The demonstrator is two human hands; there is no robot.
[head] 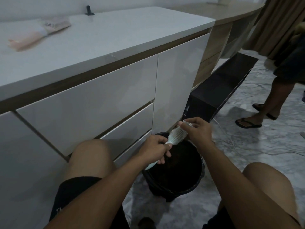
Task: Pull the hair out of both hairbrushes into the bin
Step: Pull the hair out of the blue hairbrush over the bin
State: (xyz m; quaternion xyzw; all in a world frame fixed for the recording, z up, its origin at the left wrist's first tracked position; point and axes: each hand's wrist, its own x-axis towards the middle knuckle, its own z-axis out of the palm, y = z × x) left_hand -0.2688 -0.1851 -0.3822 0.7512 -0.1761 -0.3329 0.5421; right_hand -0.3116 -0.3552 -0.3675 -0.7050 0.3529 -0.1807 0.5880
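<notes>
— Two brushes are seen, are they not?
— Two are counted. One pale brush [175,135] is held over the bin [194,180]; a second, pinkish brush [38,34] is laid on the white counter [102,40] at far left, blurred.
— How is the held brush aligned?
— Its long axis is run from near left to far right. The handle end is pointed down toward the near left, the head up toward the far right, with the bristles turned upward and to the left.
— By what is it gripped?
— The handle is wrapped by the left hand [155,150], fingers curled tight around it. The far end of the head is met by the right hand [197,130], thumb and fingers pressed together at the bristles; whether hair is pinched there cannot be told.
— And the bin?
— One black bin is stood on the marbled floor [257,154], between two bare knees, just beside the drawers [92,103]. Its inside is dark; the contents cannot be made out.
— Is the counter brush pointed the same way?
— Roughly so: handle toward the near left, head toward the far right. It is kept well apart from the hands.
— Anything else counted?
— One small black object [89,10] is seen at the counter's far edge, and one other person's legs [267,103] in sandals at far right.
</notes>
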